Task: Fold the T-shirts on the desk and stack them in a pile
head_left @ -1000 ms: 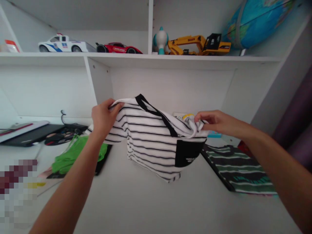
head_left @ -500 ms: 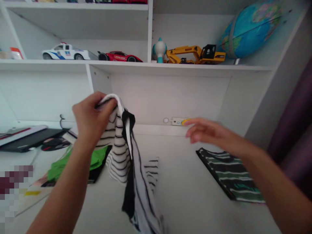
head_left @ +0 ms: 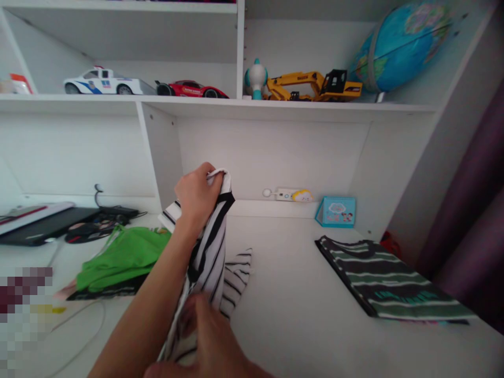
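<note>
My left hand (head_left: 200, 189) is closed on the gathered top of a white shirt with black stripes and black trim (head_left: 214, 239), holding it up above the white desk. The cloth hangs down behind and beside my left forearm, and a striped corner reaches toward the desk on the right. Low in the picture, my right hand (head_left: 212, 336) is against the hanging lower part of the shirt. Its thumb and forefinger are spread apart, with cloth between them; the fingertips are somewhat blurred.
A folded green and black striped garment (head_left: 394, 278) lies at right on the desk (head_left: 291, 304). Green clothing (head_left: 126, 257) is piled at left, near a laptop (head_left: 43, 226) and cables. Behind stand a blue desk calendar (head_left: 336, 212) and a power strip (head_left: 284, 194). Toys line the shelf (head_left: 205, 105).
My left hand has moved right and slightly down with the shirt. My right hand has swung from the right down to the shirt's lower part, uncovering the calendar.
</note>
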Motion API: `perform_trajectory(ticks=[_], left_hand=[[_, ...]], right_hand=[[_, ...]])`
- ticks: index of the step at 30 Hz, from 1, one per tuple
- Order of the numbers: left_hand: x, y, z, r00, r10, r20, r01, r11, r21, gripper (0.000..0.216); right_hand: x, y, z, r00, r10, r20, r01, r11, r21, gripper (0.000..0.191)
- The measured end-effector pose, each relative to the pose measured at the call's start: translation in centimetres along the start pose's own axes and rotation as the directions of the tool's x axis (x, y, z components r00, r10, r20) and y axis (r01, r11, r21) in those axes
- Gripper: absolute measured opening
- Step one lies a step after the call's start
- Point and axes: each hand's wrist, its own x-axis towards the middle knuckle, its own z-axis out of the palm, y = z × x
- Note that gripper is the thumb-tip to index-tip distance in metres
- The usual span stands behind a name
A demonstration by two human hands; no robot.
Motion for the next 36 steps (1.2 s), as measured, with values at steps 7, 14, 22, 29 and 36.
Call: perform_trajectory(ticks=[7,14,22,29,36], left_hand=[[1.0,-1.2,0.9,1.000,-0.018,0.020,0.018,1.000,0.004,0.035],[4.0,-8.2,-2.8,0.982,-0.108,-0.152,0.114,0.993,0.032,0.044],[2.8,-7.5,-7.9,0.996,-0.026,-0.090,-0.010,0.925,-0.379,0.026],[0.6,-5.5,-11.3,0.985,0.003,0.173,0.141,0.568,-0.811,0.011],[-1.4,-0.7,-3.4,0.754,0.581,0.307,-0.119,0.580,-0.806,0.023]], right_hand=[[2.2,0.2,-3.2,0.986,-0.150,0.071,0.156,0.983,-0.094,0.007],[6.4,-3.1,-23.3,0.830,-0.301,-0.471,0.039,0.872,-0.488,0.014],[2.3,-8.9,-28.0,0.264,-0.827,-0.497,0.011,0.518,-0.855,0.024],[4.9,-8.8,-27.5,0.338,-0.699,-0.630,0.278,0.714,-0.643,0.016],[9.8,-8.4,-20.4,0.811,-0.566,-0.146,0.584,0.792,0.176,0.014]])
